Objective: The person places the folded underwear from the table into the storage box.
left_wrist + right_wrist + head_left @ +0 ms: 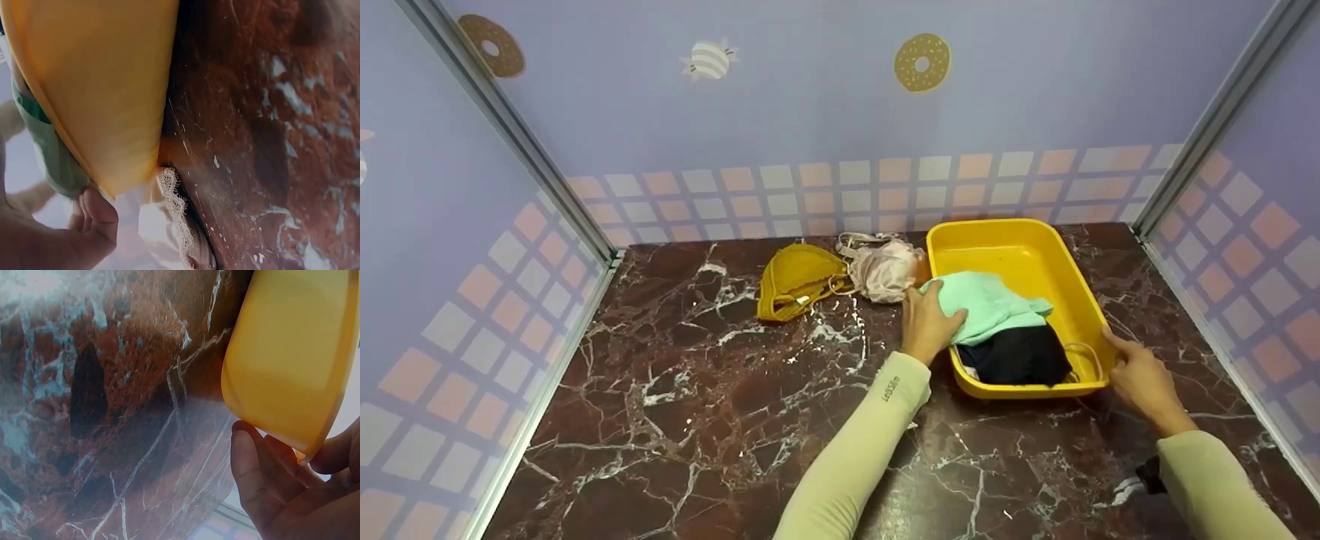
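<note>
In the head view, a yellow plastic tub (1080, 285) stands at the right of the tabletop. A mint-green cloth (986, 304) lies bunched in its front left part, over a black garment (1020, 356); a pale strap (1091, 356) loops up beside it. My left hand (930, 322) grips the tub's left rim, thumb over the green cloth; in the left wrist view its curled fingers (100, 211) are at the rim. My right hand (1144, 379) holds the opposite rim, with fingertips (244, 444) under the tub's outer wall in the right wrist view.
Left of the tub, a pale pink lace-trimmed bra (885, 270) lies beside a mustard-yellow bra (795, 274) on the dark red marbled tabletop (697, 420). Purple panels (810, 112) with printed tiles enclose the back and both sides.
</note>
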`<state>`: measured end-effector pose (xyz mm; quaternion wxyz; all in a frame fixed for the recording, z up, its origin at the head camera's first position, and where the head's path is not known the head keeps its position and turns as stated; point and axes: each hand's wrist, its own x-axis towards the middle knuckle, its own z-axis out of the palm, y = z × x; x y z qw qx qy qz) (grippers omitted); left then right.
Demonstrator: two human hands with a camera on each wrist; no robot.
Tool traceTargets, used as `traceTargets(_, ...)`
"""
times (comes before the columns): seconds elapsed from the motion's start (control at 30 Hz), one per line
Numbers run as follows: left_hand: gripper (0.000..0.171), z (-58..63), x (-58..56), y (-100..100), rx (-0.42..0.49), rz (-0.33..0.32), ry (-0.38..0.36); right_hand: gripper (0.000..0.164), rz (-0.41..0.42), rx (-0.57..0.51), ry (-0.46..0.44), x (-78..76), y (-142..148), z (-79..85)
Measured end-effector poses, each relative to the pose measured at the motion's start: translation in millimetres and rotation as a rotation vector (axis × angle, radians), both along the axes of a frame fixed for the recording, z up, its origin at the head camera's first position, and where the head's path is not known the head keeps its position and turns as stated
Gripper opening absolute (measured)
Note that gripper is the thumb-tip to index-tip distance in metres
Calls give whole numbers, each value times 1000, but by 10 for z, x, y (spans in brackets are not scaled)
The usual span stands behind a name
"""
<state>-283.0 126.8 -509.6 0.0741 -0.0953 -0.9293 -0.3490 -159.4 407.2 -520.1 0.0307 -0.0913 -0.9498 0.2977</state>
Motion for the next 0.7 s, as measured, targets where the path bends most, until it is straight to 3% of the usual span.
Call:
traceTargets(0.17, 57, -10, -20, 46, 30, 64, 27, 58, 0, 1, -2, -6, 6, 1)
traceTargets(0.37, 48, 9, -58, -14, -16, 11, 12, 57, -4, -3, -16, -13, -16, 17)
traceTargets(0.53, 43, 28, -186, -244, 26, 22, 7, 57, 2, -17, -12, -12, -35, 21)
traceTargets(0.7, 41, 29, -314, -581, 1, 54, 82, 57, 10, -17, -6, 22, -6, 27)
